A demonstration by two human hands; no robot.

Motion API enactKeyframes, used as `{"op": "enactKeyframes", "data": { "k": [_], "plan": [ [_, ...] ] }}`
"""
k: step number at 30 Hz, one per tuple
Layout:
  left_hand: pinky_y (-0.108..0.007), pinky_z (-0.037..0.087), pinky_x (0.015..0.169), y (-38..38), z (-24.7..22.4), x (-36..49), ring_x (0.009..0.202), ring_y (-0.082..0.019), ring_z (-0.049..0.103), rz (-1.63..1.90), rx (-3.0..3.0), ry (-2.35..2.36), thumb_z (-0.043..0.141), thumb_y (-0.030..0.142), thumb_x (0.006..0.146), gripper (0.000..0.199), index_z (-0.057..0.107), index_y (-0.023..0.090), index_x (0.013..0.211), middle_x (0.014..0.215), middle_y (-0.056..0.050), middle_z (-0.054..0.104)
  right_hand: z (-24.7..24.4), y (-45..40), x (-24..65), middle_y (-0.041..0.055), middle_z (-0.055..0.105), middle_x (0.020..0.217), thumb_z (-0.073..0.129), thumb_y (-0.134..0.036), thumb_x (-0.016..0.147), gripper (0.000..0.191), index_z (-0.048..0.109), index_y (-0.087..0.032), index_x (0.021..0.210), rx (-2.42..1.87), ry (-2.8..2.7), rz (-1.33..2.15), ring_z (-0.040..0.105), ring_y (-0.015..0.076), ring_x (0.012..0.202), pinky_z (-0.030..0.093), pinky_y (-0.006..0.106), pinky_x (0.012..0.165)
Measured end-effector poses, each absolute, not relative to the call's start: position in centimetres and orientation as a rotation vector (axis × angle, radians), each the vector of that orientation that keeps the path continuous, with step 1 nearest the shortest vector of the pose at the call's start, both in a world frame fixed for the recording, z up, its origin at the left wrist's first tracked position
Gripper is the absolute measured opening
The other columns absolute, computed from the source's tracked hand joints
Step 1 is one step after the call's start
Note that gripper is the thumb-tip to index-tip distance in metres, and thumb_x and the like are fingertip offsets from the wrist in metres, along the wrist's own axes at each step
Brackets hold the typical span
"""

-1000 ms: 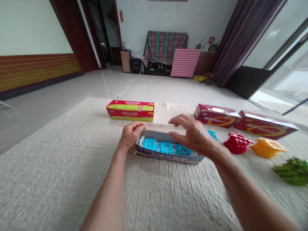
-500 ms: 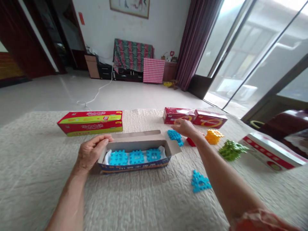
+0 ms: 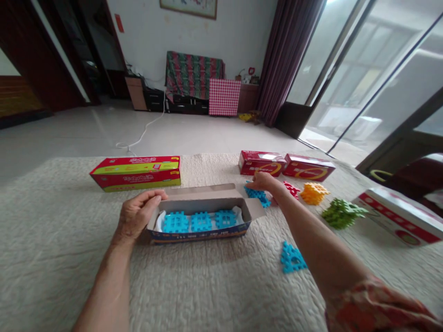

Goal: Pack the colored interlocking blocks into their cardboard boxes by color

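It's a home we're in, and by the look of it a living room! Straight ahead, a low black-drawered cabinet (image 3: 187, 107) sits against a pale wall (image 3: 145, 32), a green-and-red patterned cloth (image 3: 194, 74) draped above it and a red checked cloth (image 3: 224, 97) hanging at its side. Up top, the lower part of a framed picture (image 3: 190, 6); small ornaments (image 3: 251, 71) along the cabinet's right end. Over to the right, a long purple curtain (image 3: 285, 60) beside big glass doors (image 3: 349, 74), daylight pouring through! Left, a dark wooden door (image 3: 31, 50). Glossy pale floor (image 3: 200, 133), a trailing white cable (image 3: 147, 127), and up close, a cream quilted cover (image 3: 207, 286)
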State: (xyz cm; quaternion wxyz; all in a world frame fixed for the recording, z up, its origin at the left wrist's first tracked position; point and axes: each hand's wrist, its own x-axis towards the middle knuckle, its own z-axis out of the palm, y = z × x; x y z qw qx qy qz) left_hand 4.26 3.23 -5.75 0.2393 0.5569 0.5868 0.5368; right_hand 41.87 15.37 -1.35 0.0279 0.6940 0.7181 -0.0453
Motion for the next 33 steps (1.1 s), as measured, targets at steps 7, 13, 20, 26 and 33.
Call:
{"op": "enactKeyframes", "data": {
  "k": [7, 13, 20, 26, 33],
  "plan": [
    [-0.032, 0.052, 0.090, 3.4, -6.0, 4.2, 0.091, -0.021, 0.069, 1.478, 1.532, 1.599, 0.067, 0.042, 0.076, 0.029, 0.075, 0.021, 0.094, 0.092, -0.003, 0.077, -1.0, 15.3, 41.8, 0.0150, 0.073, 0.076, 0.061, -0.033, 0.079, 0.026, 0.075, -0.012, 0.084, 2.200, 2.241, -0.157, 0.068, 0.0292, 0.081, 0.047, 0.032, 0.066],
    [-0.030, 0.054, 0.086, 3.3, -6.2, 4.1, 0.089, -0.020, 0.070, 1.496, 1.521, 1.579, 0.068, 0.041, 0.076, 0.028, 0.075, 0.022, 0.095, 0.092, -0.002, 0.077, 0.6, 10.8, 43.8, 0.0169, 0.070, 0.102, 0.053, -0.036, 0.083, 0.036, 0.067, -0.012, 0.106, 2.294, 2.401, -0.020, 0.065, 0.0277, 0.093, 0.047, 0.034, 0.073],
    [-0.032, 0.053, 0.091, 3.5, -6.4, 4.1, 0.091, -0.020, 0.070, 1.503, 1.522, 1.577, 0.068, 0.041, 0.076, 0.026, 0.075, 0.024, 0.095, 0.092, -0.001, 0.077, -0.8, 1.2, 46.4, 0.0139, 0.065, 0.092, 0.056, -0.036, 0.081, 0.026, 0.061, -0.015, 0.094, 2.137, 2.493, 0.014, 0.062, 0.0258, 0.085, 0.047, 0.038, 0.074],
    [-0.037, 0.052, 0.095, 3.2, -6.0, 4.5, 0.092, -0.022, 0.069, 1.524, 1.505, 1.565, 0.069, 0.039, 0.076, 0.023, 0.075, 0.025, 0.093, 0.090, -0.001, 0.077, -2.1, -1.5, 47.2, 0.0131, 0.064, 0.104, 0.064, -0.031, 0.075, 0.030, 0.060, -0.016, 0.101, 1.911, 2.447, -0.317, 0.064, 0.0252, 0.091, 0.050, 0.036, 0.079],
    [-0.037, 0.051, 0.095, 3.3, -6.1, 4.4, 0.092, -0.022, 0.069, 1.536, 1.523, 1.560, 0.069, 0.038, 0.076, 0.023, 0.075, 0.024, 0.094, 0.091, -0.002, 0.077, -1.7, -0.8, 48.9, 0.0121, 0.064, 0.117, 0.062, -0.016, 0.069, 0.048, 0.060, -0.018, 0.116, 1.654, 2.620, -0.506, 0.063, 0.0250, 0.106, 0.049, 0.038, 0.094]
  ]
}}
